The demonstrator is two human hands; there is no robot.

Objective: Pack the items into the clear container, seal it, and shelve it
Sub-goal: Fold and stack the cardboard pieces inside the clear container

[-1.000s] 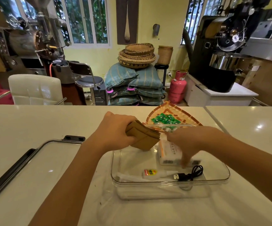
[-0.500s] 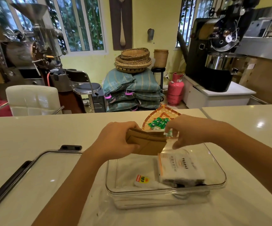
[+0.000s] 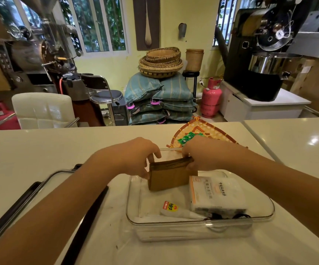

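Note:
A clear plastic container [image 3: 202, 223] stands on the white counter in front of me. Inside it lie a white tissue pack [image 3: 215, 194], a small glue tube labelled 502 [image 3: 176, 209] and a black cable [image 3: 225, 216] partly hidden under the pack. A brown wallet [image 3: 169, 175] stands on edge in the container's far left part. My left hand [image 3: 133, 155] grips its left end and my right hand [image 3: 198, 153] grips its top right corner.
The container's clear lid with black clips [image 3: 40, 190] lies to the left on the counter. A woven tray [image 3: 202, 133] holding green packets [image 3: 188, 138] sits just behind my hands. Beyond the counter are a white chair [image 3: 42, 109], stools and machines.
The wallet has gone from being held tilted above the container to standing inside it. My right hand moved from the tissue pack up to the wallet, and both hands now hold it.

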